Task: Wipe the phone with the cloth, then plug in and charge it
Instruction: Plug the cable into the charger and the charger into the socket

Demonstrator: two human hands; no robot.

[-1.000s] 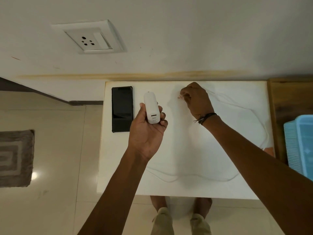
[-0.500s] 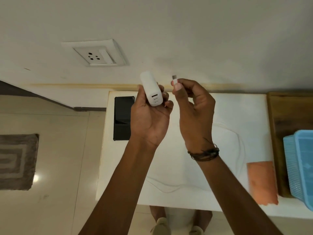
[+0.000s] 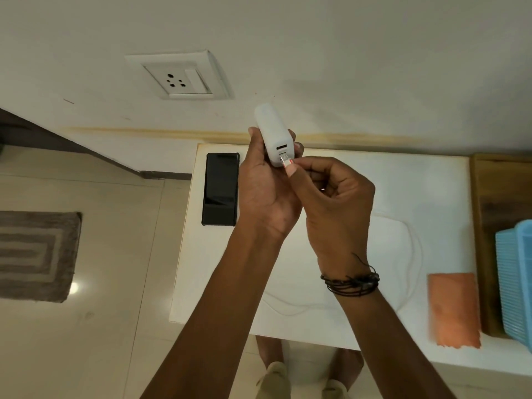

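White charger brick (image 3: pixel 273 133) gripped in left hand (image 3: pixel 266 194), right hand (image 3: pixel 335 203) pinching the cable plug (image 3: pixel 286 161) at its port.
Orange cloth (image 3: pixel 453 309) parked at 4 o'clock, phone (image 3: pixel 220 188) at 9 looks wiped; wall socket (image 3: pixel 178 79) at 11 and phone hookup left.

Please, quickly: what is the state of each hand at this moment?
Left hand: closed around the white charger adapter, held up above the table.
Right hand: fingers pinching the cable's USB plug at the adapter's lower port.
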